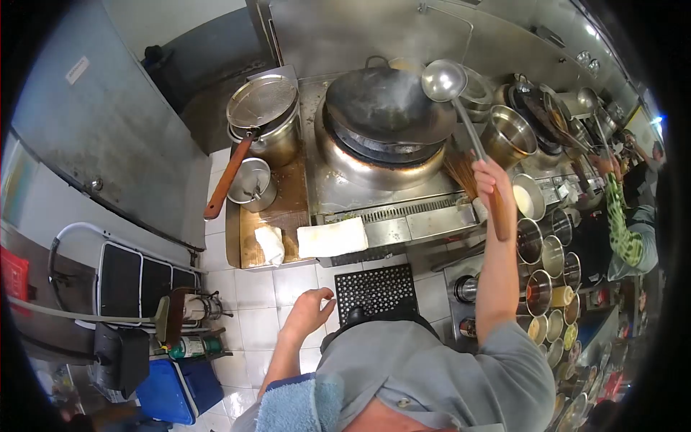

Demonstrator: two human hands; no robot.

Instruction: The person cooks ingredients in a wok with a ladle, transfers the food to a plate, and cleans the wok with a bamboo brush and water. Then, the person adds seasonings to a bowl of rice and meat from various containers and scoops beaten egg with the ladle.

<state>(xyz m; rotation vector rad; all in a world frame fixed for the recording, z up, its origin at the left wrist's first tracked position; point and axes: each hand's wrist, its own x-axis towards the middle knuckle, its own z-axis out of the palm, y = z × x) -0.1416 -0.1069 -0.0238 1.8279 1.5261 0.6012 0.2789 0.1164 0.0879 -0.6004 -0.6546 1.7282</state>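
Observation:
My right hand [491, 178] is wrapped round the wooden handle of a metal ladle [469, 126]. The round ladle bowl [444, 79] is raised near the right rim of a large dark wok [389, 104], which sits on a burner ring [385, 162] with steam rising from it. Low in front of my body, my left hand [309, 315] hangs with nothing in it, fingers loosely bent and slightly apart. Ahead of that hand, a folded white cloth [332, 237] lies on the front edge of the stove, beside a crumpled white cloth [271, 245].
A wire strainer [263, 101] rests on a pot at the left, near a small metal pot [253, 184]. A bamboo brush [461, 173] stands right of the burner. Several ingredient containers [553, 257] line my right side; another person's patterned sleeve [623, 223] shows beyond. A rubber mat [376, 291] covers floor tiles.

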